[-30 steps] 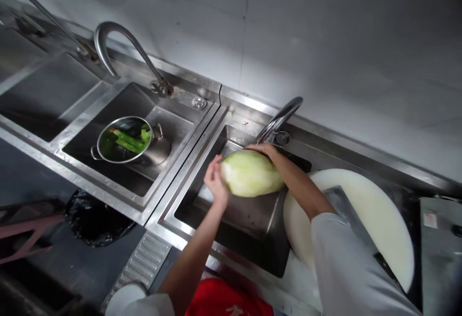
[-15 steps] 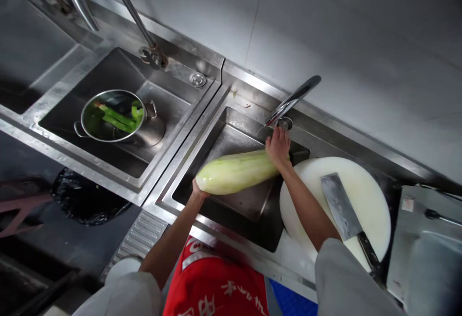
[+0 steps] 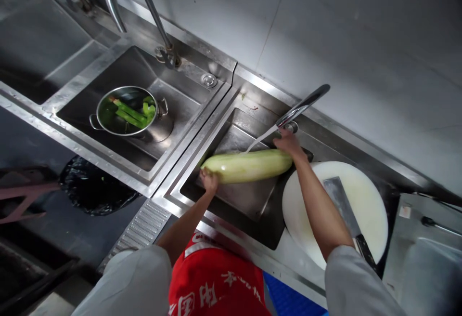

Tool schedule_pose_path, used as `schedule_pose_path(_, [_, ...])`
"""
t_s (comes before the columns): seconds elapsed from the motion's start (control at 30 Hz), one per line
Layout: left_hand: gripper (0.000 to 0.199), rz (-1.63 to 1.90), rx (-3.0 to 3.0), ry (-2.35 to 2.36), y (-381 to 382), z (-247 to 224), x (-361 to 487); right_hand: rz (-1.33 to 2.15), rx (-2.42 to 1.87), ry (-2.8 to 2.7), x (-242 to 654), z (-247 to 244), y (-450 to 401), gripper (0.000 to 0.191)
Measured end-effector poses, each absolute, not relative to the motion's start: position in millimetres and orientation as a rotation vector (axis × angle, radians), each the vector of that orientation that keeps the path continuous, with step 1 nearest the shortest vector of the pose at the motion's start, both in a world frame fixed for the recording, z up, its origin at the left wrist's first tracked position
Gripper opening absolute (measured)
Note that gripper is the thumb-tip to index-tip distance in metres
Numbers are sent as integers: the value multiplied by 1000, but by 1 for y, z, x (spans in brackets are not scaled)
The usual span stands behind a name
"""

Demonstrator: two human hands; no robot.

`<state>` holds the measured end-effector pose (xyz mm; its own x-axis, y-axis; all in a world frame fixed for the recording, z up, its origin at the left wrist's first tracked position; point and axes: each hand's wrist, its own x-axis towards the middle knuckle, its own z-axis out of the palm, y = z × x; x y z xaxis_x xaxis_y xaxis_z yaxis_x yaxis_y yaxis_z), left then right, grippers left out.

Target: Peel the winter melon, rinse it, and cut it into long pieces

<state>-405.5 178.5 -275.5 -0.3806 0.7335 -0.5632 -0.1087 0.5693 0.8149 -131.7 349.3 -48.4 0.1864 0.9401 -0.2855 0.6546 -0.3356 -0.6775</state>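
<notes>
A long pale green gourd (image 3: 249, 165) lies across the right sink (image 3: 245, 203), held at both ends. My left hand (image 3: 210, 180) grips its left end, fingers wrapped round the near side. At the other end, my right hand (image 3: 288, 142) is closed round the gourd's tip, close under the faucet (image 3: 303, 105). A stream of water runs from that faucet onto the top of the gourd.
A steel pot (image 3: 128, 111) with green stalks stands in the left sink (image 3: 180, 101). On the right, a cleaver (image 3: 344, 207) lies on a round white cutting board (image 3: 371, 210). A black bin bag (image 3: 96, 186) is at the lower left.
Water now flows from the right faucet in a full stream. The gourd sits more level, and my left hand has shifted onto its near side. The whole view has moved slightly.
</notes>
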Motion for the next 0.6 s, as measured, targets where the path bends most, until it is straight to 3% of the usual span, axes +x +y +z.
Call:
schedule_pose_path(0.13, [62,654,1342,1590,186,-275,-383,1166,-1316,-1255,-149,-8,350,51])
schedule_pose_path(0.23, [68,426,1780,1504,208,-287,-378,1172,-1057,-1056,-172,-4,339,22])
schedule_pose_path(0.4, [69,423,1869,1491,239,-303,-388,1062,-1126,-962,-161,-10,307,32])
schedule_pose_path(0.6, [71,355,1864,1593,250,-301,-370,978,-1271,-1047,-140,-24,296,31])
